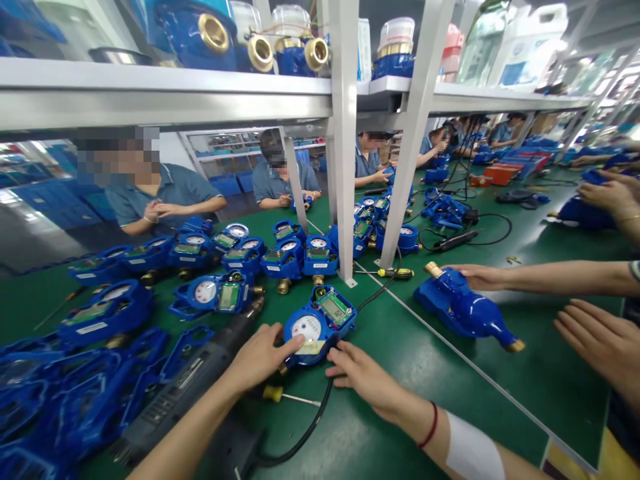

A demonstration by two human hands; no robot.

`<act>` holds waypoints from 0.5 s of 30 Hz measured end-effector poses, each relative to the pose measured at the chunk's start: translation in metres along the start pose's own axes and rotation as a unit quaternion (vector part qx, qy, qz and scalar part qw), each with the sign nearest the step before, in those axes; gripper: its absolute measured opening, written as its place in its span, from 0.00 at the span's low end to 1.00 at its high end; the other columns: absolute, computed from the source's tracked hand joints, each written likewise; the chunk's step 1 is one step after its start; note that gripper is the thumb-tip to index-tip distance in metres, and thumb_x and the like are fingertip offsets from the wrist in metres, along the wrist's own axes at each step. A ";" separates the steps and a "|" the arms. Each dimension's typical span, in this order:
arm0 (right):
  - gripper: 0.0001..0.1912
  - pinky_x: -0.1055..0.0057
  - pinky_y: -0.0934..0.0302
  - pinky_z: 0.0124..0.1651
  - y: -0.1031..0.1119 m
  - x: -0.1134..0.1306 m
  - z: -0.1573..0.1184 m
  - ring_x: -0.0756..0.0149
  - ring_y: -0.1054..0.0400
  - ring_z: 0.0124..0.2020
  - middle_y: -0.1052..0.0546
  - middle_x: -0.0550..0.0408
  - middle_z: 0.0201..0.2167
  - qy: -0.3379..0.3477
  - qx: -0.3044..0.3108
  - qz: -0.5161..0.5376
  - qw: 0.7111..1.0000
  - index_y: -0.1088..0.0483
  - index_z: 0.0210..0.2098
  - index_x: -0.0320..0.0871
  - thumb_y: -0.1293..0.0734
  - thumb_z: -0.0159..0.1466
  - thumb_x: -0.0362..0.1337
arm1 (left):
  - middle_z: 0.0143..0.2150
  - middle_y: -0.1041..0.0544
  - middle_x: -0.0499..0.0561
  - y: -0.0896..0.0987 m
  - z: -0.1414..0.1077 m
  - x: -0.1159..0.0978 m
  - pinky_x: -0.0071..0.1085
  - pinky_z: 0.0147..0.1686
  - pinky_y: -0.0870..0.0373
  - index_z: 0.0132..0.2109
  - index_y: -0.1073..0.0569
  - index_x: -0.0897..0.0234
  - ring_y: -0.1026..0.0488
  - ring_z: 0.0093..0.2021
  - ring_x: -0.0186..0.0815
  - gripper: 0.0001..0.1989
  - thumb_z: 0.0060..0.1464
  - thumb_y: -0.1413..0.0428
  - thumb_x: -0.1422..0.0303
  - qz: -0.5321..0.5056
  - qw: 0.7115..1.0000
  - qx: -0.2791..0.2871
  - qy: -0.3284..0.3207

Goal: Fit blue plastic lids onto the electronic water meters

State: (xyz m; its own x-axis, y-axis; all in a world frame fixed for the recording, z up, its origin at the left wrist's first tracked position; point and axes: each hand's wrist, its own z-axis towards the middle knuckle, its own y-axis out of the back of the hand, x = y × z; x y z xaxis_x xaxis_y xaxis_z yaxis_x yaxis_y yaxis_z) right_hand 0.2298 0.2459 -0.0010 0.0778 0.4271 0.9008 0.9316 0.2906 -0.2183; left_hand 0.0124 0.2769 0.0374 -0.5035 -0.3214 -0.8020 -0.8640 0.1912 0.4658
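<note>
A blue water meter (304, 327) lies face up on the green bench before me, with a round white dial and an exposed green circuit board with a small lit display. My left hand (267, 353) grips its left side, thumb over the dial's lower edge. At the lower right edge of the meter, my right hand (357, 373) has its fingers apart, the fingertips at the casing. A yellow-handled screwdriver (273, 393) lies just below the meter. Near my left forearm lies a dark heat gun (185, 393).
Several open water meters (283, 260) line the bench behind. Blue plastic frames (60, 387) pile up at left. A metal post (344, 147) carries a shelf (200, 100) overhead. At right, a co-worker's hand (475, 275) holds another meter (465, 307); another hand (600, 340) is nearby.
</note>
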 end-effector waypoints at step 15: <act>0.28 0.69 0.41 0.37 0.011 0.001 -0.032 0.64 0.34 0.34 0.30 0.56 0.32 0.037 0.000 0.042 0.998 0.33 0.40 0.41 0.25 0.47 0.51 | 0.55 0.30 0.66 -0.096 -0.089 0.023 0.42 0.59 0.40 0.59 0.46 0.71 0.34 0.58 0.49 0.41 0.49 0.45 0.46 -0.174 0.985 -0.019 -0.014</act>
State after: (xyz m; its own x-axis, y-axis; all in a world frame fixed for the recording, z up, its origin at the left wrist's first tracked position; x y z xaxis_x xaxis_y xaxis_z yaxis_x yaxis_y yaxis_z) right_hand 0.2514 0.2224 0.0091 0.1814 0.3862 0.9044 0.9207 0.2564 -0.2942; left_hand 0.0837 0.1683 0.0080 -0.1778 -0.3362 -0.9248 -0.9838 0.0390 0.1749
